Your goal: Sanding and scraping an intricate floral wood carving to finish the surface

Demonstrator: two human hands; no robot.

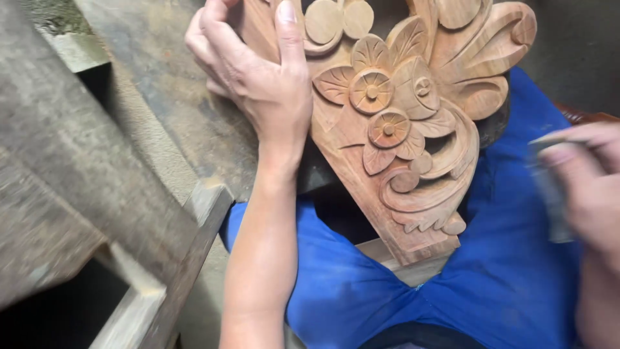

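At nine o'clock a weathered grey wooden frame (pixel 161 258) of rough boards slants across the view, with a dusty concrete floor (pixel 174 110) beyond it toward eleven o'clock.

Your left hand (pixel 255 71) sits at about eleven o'clock, its forearm running up from six. The fingers are curled over the left edge of the reddish-brown carved wooden panel (pixel 400 129), thumb pressed flat on its face, so this hand is closed on the panel.

The panel fills the centre and twelve o'clock. It is cut with round-centred flowers, broad leaves and scrolls, and narrows to a squared foot at about five o'clock. It leans tilted, foot toward you, resting on your lap in bright blue trousers (pixel 504 284), which spread from six to three o'clock.

At three o'clock your right hand (pixel 591 187) is blurred, well apart from the carving. Its fingers pinch a small grey flat piece, probably sandpaper (pixel 549 187), though the blur keeps you from telling exactly what it is.
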